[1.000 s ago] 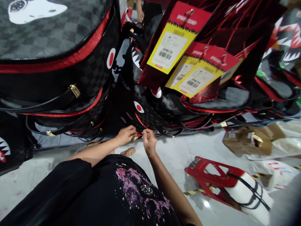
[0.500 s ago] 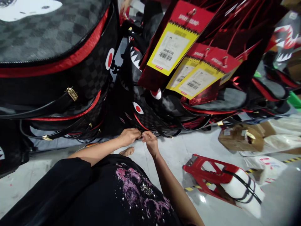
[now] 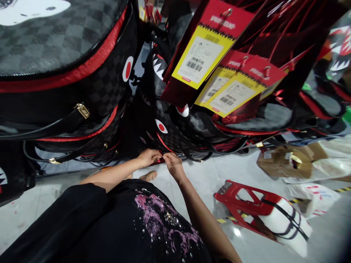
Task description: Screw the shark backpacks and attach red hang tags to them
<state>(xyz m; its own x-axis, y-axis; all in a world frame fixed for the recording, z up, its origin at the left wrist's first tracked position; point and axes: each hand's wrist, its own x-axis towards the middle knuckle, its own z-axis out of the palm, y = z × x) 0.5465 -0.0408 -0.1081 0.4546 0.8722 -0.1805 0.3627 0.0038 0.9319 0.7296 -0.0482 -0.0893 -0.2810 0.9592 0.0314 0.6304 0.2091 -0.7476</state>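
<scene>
My left hand and my right hand meet low down at the bottom edge of a black checkered shark-face bag. Both hands are closed in a pinch on a small red piece at that bag's edge; what it is I cannot make out. The bag lies in a pile of like bags with red trim and black straps. Red and yellow hang tags with barcodes dangle above the hands.
A large checkered bag fills the upper left. A red stool lies tipped on the pale floor at right, with a white bundle strapped to it. A crumpled cardboard box sits further right. My foot shows below the hands.
Both hands stay at the same spot on the bag's edge; the fingertips have drawn together into a tighter pinch. The view has shifted slightly.
</scene>
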